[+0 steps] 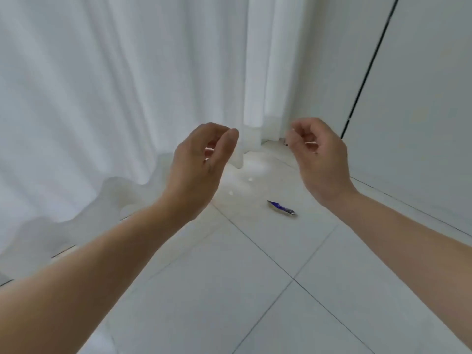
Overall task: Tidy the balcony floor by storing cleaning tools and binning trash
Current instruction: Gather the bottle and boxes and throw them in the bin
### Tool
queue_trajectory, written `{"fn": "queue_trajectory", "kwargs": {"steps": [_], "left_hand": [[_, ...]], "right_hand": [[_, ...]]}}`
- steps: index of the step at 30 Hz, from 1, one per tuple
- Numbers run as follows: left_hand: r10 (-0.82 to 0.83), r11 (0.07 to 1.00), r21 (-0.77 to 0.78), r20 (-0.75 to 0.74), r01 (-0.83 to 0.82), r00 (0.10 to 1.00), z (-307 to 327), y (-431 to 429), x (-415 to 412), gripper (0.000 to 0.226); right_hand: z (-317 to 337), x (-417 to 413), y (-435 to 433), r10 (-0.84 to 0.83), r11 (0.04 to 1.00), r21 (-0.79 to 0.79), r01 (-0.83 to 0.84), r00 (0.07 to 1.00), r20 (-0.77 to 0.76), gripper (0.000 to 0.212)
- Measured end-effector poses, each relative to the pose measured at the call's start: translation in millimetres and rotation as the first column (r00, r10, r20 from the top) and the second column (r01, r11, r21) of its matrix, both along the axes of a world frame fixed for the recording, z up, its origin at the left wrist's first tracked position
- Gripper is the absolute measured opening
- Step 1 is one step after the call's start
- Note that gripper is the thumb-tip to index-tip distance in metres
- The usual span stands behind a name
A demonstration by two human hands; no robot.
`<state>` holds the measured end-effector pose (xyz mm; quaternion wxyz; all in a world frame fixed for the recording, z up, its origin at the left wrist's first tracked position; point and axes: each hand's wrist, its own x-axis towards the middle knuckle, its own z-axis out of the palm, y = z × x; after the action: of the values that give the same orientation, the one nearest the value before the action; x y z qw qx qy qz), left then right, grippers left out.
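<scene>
A small blue and silver wrapper (281,208) lies on the white tiled floor (229,290) near the corner, between my two forearms. My left hand (201,164) is raised above the floor to the wrapper's upper left, fingers loosely curled, holding nothing. My right hand (319,157) hovers to the wrapper's upper right, fingers also loosely curled and empty. Neither hand touches the wrapper.
A white curtain (115,85) hangs along the left and back, its hem resting on the floor. White wall panels (421,111) with a dark vertical seam stand on the right. A tiny dark speck (286,144) sits in the far corner.
</scene>
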<state>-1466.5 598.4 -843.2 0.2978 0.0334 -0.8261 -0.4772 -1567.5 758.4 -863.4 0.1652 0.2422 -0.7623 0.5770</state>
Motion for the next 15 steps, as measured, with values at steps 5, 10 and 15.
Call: {"fn": "queue_trajectory", "kwargs": {"steps": [5, 10, 15], "left_hand": [[-0.155, 0.985, -0.057, 0.11, 0.162, 0.982, -34, 107, -83, 0.017], [-0.229, 0.96, -0.117, 0.204, 0.256, 0.952, -68, 178, -142, 0.015], [-0.26, 0.932, -0.169, 0.302, 0.32, 0.917, -101, 210, -176, 0.015]], "right_hand": [[-51, -56, 138, -0.187, 0.981, 0.079, 0.179, 0.976, 0.111, 0.011], [-111, -98, 240, -0.28, 0.938, 0.289, 0.191, 0.91, 0.305, 0.02], [-184, -117, 292, -0.359, 0.871, 0.482, 0.095, 0.791, 0.494, 0.036]]}}
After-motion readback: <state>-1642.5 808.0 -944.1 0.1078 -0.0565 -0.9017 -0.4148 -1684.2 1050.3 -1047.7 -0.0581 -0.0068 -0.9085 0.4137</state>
